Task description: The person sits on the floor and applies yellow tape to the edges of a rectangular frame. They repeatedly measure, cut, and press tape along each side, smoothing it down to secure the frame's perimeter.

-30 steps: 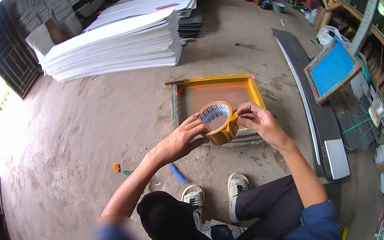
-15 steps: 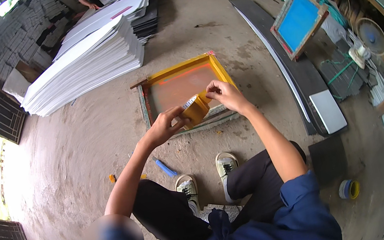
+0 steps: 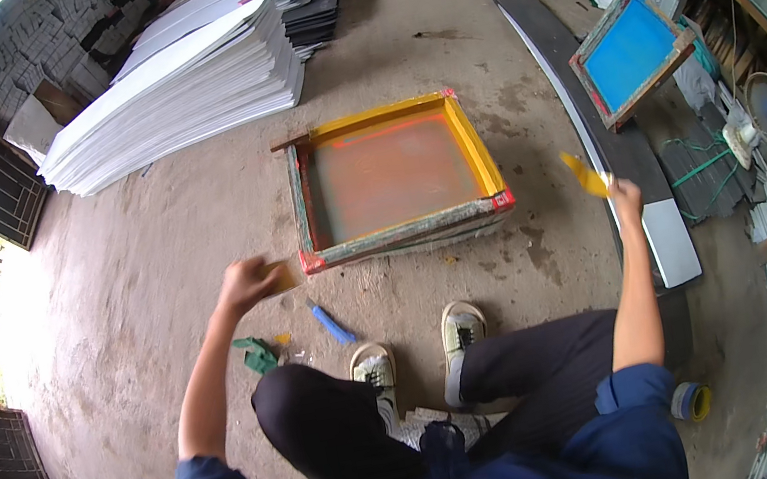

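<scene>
My left hand (image 3: pixel 247 285) is clamped around the yellow tape roll (image 3: pixel 283 277), just left of the screen frame (image 3: pixel 481 157). My right hand (image 3: pixel 624 197) is far out to the other side, fingers pinched on the tape's torn yellow end (image 3: pixel 586 175). Below my left hand a blue cutter (image 3: pixel 329 323) lies on the floor.

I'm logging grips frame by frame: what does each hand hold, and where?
Right hand pinches the yellow tape strip by its end. Left hand grips the tape roll, mostly hidden.
</scene>
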A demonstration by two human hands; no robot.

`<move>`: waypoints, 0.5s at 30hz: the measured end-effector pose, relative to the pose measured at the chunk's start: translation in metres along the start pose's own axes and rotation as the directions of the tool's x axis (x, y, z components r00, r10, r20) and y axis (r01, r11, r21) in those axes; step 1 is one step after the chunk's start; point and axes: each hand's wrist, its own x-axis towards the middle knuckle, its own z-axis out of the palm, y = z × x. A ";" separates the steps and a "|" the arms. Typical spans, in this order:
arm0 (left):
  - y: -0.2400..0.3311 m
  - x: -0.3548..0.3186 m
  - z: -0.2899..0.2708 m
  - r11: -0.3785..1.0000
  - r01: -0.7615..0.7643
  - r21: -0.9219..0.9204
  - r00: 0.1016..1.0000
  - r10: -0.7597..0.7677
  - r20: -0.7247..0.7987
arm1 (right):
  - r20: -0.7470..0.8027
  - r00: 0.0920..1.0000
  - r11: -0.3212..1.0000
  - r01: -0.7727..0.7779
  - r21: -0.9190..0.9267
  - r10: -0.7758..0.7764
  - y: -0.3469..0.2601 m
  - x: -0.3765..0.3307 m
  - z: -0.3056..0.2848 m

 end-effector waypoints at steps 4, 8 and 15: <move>-0.057 -0.045 -0.026 0.989 0.081 -0.126 0.982 -0.101 -0.159 | 0.275 0.957 0.995 -0.100 0.016 0.091 -0.014 -0.061 0.087; -0.020 -0.025 0.000 0.929 0.103 -0.357 0.969 -0.174 -0.173 | 0.542 0.836 0.990 0.006 0.142 -0.083 -0.112 -0.092 0.155; 0.022 0.008 0.035 0.531 0.026 -0.847 0.999 -0.036 0.008 | 0.796 0.606 0.854 -0.407 0.325 -0.014 -0.205 -0.127 0.175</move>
